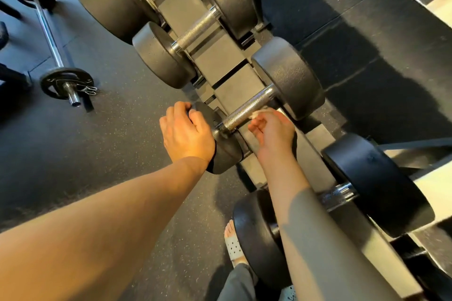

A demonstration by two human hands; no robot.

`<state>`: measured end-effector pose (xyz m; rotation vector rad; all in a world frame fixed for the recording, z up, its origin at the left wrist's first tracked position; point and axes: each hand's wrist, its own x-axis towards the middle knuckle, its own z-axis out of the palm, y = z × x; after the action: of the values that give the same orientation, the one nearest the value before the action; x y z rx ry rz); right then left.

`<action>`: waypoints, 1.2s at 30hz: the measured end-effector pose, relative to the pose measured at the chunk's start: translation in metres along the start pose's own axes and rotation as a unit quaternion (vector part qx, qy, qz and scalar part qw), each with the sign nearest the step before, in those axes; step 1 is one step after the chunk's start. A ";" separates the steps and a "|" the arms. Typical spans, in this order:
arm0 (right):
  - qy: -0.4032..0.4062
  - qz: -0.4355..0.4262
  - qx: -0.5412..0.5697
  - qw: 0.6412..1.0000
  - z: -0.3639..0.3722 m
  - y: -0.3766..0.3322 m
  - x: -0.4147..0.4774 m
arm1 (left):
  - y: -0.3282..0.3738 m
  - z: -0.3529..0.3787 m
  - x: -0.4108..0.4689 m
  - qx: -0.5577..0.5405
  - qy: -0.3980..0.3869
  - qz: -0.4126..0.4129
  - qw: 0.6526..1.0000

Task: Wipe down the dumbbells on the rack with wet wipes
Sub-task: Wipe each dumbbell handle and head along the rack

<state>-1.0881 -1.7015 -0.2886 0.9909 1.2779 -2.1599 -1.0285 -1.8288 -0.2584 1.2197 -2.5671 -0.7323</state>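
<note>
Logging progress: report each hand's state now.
Left hand: gripping the black round dumbbell head.
Right hand: pinching a crumpled white wet wipe at the knurled steel handle.

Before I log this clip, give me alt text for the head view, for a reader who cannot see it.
A person's left hand grips the near end of a dumbbell on a rack while the right hand holds a white wipe at its metal handle. More dumbbells fill the rack, and a barbell lies on the floor at left.
</note>
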 end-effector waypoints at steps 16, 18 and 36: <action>-0.152 -0.461 -0.698 0.526 0.025 -0.035 -0.027 | 0.002 -0.002 0.001 -0.015 -0.020 -0.008 1.000; -0.150 -0.476 -0.778 0.382 0.048 -0.045 -0.014 | 0.002 -0.001 0.002 -0.013 -0.023 -0.013 1.000; -0.357 -0.196 -0.841 0.357 0.080 -0.036 0.012 | -0.001 0.000 0.001 -0.006 -0.025 -0.002 1.000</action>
<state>-1.1487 -1.7545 -0.2525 -1.0823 2.0663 -0.1560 -1.0282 -1.8300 -0.2593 1.2195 -2.5970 -0.7888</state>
